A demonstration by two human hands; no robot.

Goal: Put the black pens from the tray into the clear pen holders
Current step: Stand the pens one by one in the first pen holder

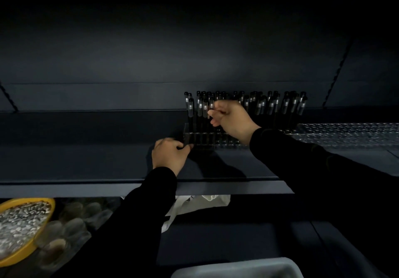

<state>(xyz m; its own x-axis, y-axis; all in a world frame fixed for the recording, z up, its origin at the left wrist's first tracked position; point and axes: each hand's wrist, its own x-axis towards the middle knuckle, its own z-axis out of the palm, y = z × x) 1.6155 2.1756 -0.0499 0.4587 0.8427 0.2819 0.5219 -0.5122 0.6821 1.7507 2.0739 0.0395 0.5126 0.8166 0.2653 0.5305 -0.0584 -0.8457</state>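
Note:
A clear pen holder (199,138) stands on a dark shelf (86,159), with several black pens (199,107) upright in it. More upright black pens (280,105) fill holders to its right. My left hand (170,155) grips the holder's lower left corner, fingers curled at its base. My right hand (232,120) is raised over the holder and pinches the top of one black pen (211,107) between thumb and fingers. A grey tray's rim (235,267) shows at the bottom edge; its inside is hidden.
A clear studded holder or mat (349,133) lies on the shelf at right. Below the shelf sit a yellow dish of grey bits (21,223), clear wrapped items (71,223) and a white cloth (194,206). The shelf's left half is bare.

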